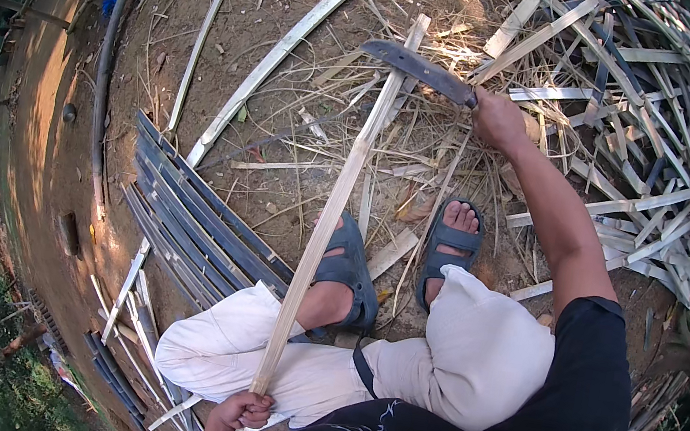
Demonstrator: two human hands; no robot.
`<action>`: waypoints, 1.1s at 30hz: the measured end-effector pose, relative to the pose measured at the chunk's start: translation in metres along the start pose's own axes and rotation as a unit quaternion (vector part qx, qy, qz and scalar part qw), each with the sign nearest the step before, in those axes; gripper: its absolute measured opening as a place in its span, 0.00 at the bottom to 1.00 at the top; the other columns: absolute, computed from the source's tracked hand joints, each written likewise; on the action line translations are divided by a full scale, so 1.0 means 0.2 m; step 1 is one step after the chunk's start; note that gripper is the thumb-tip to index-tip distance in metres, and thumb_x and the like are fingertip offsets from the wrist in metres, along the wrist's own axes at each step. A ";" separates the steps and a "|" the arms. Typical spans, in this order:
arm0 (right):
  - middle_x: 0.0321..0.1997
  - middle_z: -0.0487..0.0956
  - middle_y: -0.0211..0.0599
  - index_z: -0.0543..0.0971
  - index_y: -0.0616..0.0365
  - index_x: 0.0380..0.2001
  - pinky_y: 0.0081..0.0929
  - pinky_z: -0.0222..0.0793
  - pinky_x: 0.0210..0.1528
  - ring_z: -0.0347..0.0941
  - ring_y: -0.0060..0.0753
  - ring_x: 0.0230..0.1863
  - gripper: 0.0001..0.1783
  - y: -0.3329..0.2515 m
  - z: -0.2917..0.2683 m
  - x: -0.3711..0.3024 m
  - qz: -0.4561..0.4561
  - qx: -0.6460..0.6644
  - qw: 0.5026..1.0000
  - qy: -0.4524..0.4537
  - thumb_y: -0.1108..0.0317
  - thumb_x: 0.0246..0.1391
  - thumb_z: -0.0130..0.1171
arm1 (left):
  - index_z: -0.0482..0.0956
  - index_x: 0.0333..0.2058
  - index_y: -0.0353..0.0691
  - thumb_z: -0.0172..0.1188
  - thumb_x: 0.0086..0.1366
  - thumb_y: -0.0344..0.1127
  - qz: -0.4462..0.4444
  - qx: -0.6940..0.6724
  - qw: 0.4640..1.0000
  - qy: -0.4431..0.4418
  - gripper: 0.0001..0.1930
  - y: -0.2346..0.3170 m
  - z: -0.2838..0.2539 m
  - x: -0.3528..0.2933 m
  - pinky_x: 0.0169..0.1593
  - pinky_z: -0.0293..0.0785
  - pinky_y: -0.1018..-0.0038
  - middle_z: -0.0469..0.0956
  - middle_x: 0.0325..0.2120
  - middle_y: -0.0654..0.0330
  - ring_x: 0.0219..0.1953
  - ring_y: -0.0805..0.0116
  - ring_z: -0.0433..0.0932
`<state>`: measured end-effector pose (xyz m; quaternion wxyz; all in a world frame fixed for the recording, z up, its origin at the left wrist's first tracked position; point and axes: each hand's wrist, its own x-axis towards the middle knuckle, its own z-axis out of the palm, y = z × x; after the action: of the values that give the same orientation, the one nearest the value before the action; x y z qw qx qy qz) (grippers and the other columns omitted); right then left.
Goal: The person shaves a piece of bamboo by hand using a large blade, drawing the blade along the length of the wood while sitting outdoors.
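A long, pale split bamboo strip [336,201] slants from my lap up and away over the littered ground. My left hand [242,411] is closed round its near end, close to my left thigh. In my right hand [500,121] is the handle of a machete [420,70], its broad dark blade pointing left. The blade lies across the strip near the far end; whether it touches or cuts into the wood I cannot tell. Thin shavings [428,134] cover the soil beneath the blade.
A large tangled heap of bamboo strips [638,161] fills the right side. Dark-skinned bamboo slats [193,215] lie side by side left of my sandalled foot [342,277]. Longer strips [275,53] and a dark pole [107,64] stretch across the ground at the far left.
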<state>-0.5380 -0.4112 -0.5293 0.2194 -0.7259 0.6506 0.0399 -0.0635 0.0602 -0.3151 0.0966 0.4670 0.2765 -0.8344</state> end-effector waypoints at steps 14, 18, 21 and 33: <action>0.42 0.81 0.53 0.73 0.59 0.46 0.47 0.73 0.48 0.78 0.56 0.47 0.23 -0.07 -0.01 -0.17 0.111 0.076 0.991 0.009 0.60 0.50 0.65 | 0.75 0.32 0.36 0.52 0.72 0.52 0.220 0.224 0.933 0.175 0.22 -0.08 0.18 -0.05 0.16 0.48 0.80 0.58 0.11 0.71 0.12 0.82 0.51; 0.40 0.81 0.54 0.72 0.60 0.44 0.48 0.73 0.48 0.78 0.58 0.44 0.22 -0.06 0.00 -0.30 0.114 0.039 0.991 0.054 0.61 0.49 0.65 | 0.75 0.22 0.38 0.59 0.68 0.49 0.266 0.275 0.866 0.323 0.21 -0.08 0.22 -0.29 0.18 0.48 0.80 0.63 0.11 0.72 0.13 0.82 0.57; 0.40 0.81 0.55 0.72 0.61 0.42 0.51 0.73 0.46 0.78 0.60 0.43 0.21 0.03 0.05 -0.36 0.110 0.001 0.991 0.075 0.62 0.49 0.66 | 0.77 0.19 0.36 0.64 0.65 0.46 0.327 0.331 0.769 0.439 0.21 -0.13 0.12 -0.55 0.20 0.55 0.79 0.67 0.13 0.71 0.17 0.82 0.62; 0.46 0.78 0.63 0.71 0.67 0.48 0.49 0.70 0.54 0.74 0.64 0.50 0.29 0.15 0.28 -0.50 0.051 -0.089 0.995 0.018 0.64 0.45 0.68 | 0.78 0.29 0.31 0.69 0.61 0.41 0.599 0.182 0.474 0.620 0.16 -0.16 -0.11 -0.51 0.27 0.62 0.76 0.69 0.16 0.64 0.22 0.79 0.62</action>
<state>-0.5693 -0.2990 -0.5524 0.1405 -0.7088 0.6846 0.0959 -0.0057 0.0877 -0.2275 0.2894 0.9213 -0.2404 -0.0984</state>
